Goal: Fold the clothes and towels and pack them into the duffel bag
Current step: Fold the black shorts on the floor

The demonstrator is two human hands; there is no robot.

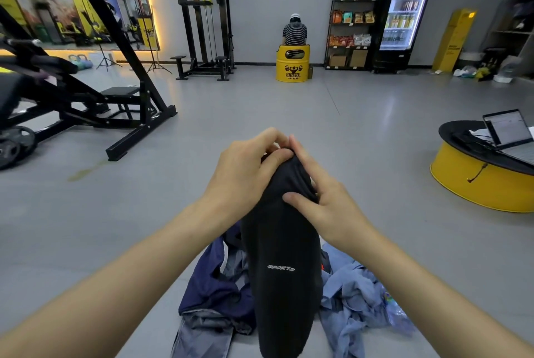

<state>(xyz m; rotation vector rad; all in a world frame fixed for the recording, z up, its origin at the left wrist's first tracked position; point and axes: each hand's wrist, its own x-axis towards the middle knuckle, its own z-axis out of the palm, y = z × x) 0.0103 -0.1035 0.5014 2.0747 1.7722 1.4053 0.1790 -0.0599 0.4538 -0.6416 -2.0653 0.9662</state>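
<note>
The black garment [283, 256], perhaps trousers, hangs with its long axis vertical and its lower end over the clothes pile [352, 294]. The left hand [245, 175] and right hand [320, 201] pinch its bunched top, so it dangles below both grips.

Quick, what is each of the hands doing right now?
Left hand: grips the top of the black SPORTS garment.
Right hand: pinches the same garment near its top.

We stretch both bare forearms in from seven and five o'clock to meet at centre. Our left hand [245, 175] curls over the top of the black garment [284, 242], pinching it. Our right hand [323, 201] grips its three o'clock side, thumb pressed on the cloth.
</note>
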